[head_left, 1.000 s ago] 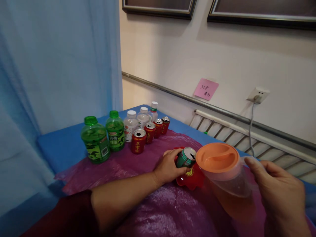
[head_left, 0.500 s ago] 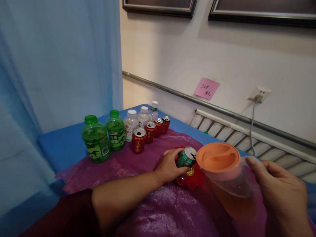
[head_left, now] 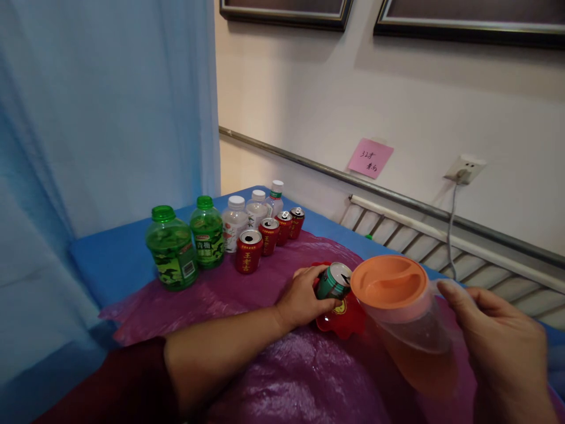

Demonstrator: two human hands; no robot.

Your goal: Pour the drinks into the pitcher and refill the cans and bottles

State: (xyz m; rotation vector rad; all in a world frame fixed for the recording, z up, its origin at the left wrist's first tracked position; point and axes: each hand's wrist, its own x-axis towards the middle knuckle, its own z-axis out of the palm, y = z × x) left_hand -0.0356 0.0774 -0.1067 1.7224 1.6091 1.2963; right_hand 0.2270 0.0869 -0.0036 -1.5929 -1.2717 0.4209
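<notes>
My left hand is wrapped round a green can, which is open at the top and leans to the right. Under the can lies a red scalloped dish with a yellow mark. My right hand grips the handle of a clear pitcher holding brownish liquid. The pitcher tilts left, and the spout side of its orange lid is at the can's rim. No stream of liquid can be made out between them.
Red cans stand in a row on purple plastic sheeting. Behind and left are white-capped bottles and two green bottles. The table is blue. A radiator runs along the wall; a blue curtain hangs at left.
</notes>
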